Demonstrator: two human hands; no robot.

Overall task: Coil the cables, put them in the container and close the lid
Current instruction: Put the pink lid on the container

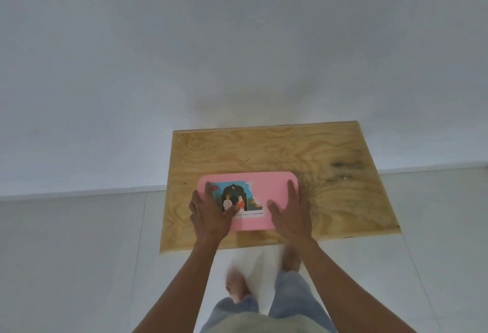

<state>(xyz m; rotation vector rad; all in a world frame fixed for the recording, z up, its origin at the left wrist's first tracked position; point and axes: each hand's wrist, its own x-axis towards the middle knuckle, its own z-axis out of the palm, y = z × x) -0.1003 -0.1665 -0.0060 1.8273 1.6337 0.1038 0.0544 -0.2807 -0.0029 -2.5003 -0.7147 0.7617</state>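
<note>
Two hands flat on one pink lid

Both hands lie spread on the lid (264,195) of the pink container (250,227), which sits on the wooden counter (330,153). The left hand (208,213) covers the lid's left end, fingers straight and reaching over the picture label (237,198). The right hand (291,216) lies flat on the right end, fingers straight, holding nothing.

Risks, as I judge them: pressing only at the two ends could leave the stretch between the hands unseated. A coil riding high under the lid could stop it seating. Uneven pressure might slide the container toward the counter edge nearest the wrists.

Count: one container, one lid, one label, one counter, two hands. No cable shows; presumably all are under the lid, though that cannot be confirmed.
</note>
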